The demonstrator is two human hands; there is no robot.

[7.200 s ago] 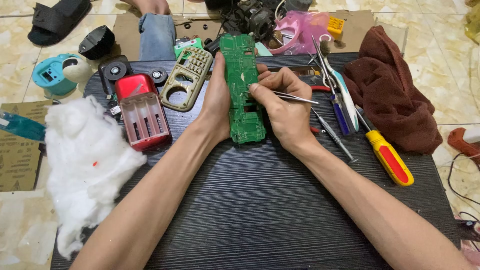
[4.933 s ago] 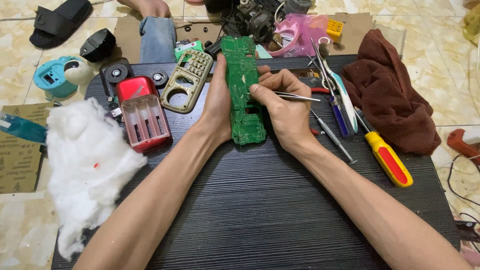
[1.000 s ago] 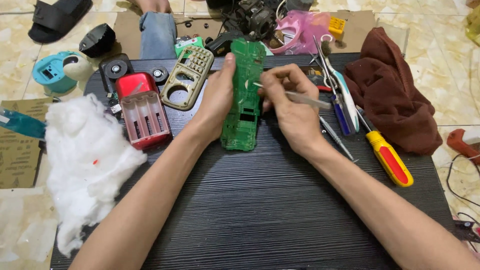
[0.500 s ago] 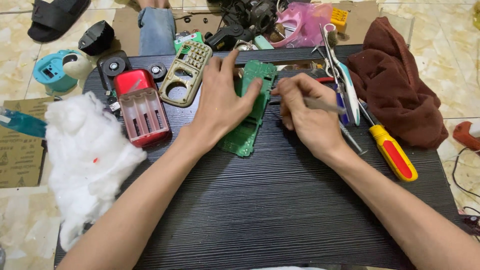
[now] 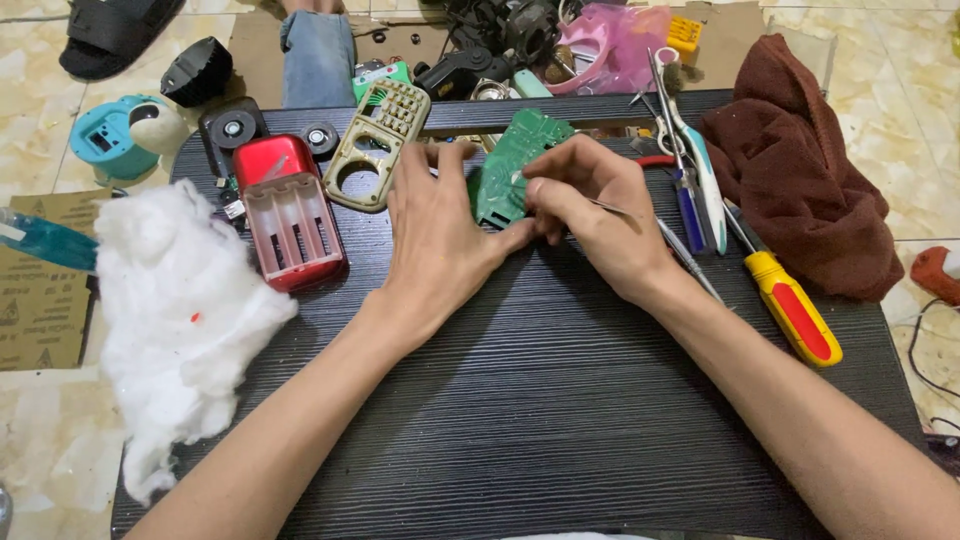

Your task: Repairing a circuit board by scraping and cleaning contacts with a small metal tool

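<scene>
A green circuit board lies tilted on the black ribbed table. My left hand rests flat beside the board's left edge, fingers spread, its thumb against the board's lower end. My right hand pinches a thin metal tool whose tip meets the board near its middle. The lower part of the board is hidden behind both hands.
A red battery case and a beige keypad frame lie left of my hands. White cotton wadding fills the left edge. At right lie a yellow-red screwdriver, more hand tools and a brown cloth.
The board has come down from upright in my left hand to lying on the table. My left hand has let go and spread flat. My right hand moved left onto the board.
</scene>
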